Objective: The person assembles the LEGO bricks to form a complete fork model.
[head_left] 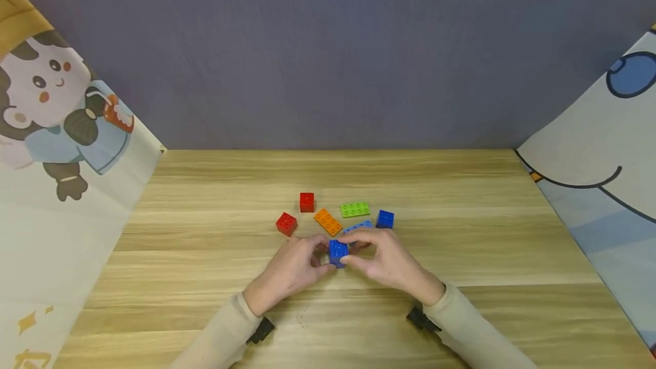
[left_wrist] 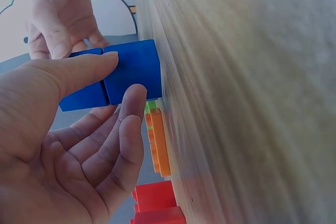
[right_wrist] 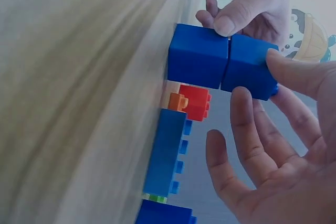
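Note:
Two blue building blocks stand one on top of the other between my hands, the upper one (head_left: pixel 337 249) with its studs facing up. My left hand (head_left: pixel 292 263) pinches the lower blue block (right_wrist: pixel 197 56), which sits at the tabletop, thumb and a finger on opposite sides. The upper block (right_wrist: pixel 248 69) is pinched between the thumb and finger of my right hand (head_left: pixel 384 258). A thin dark seam runs between the two, and the upper one leans slightly in the right wrist view. Just beyond the right fingers lies a light blue flat brick (head_left: pixel 359 226), partly covered.
On the wooden table (head_left: pixel 205 187), two red blocks, one at the back (head_left: pixel 307 203) and one nearer (head_left: pixel 286 224), stand left of an orange flat brick (head_left: pixel 328 222). A green flat brick (head_left: pixel 355 209) and another blue block (head_left: pixel 385 219) lie behind my right hand. A grey panel (head_left: pixel 328 73) rises behind.

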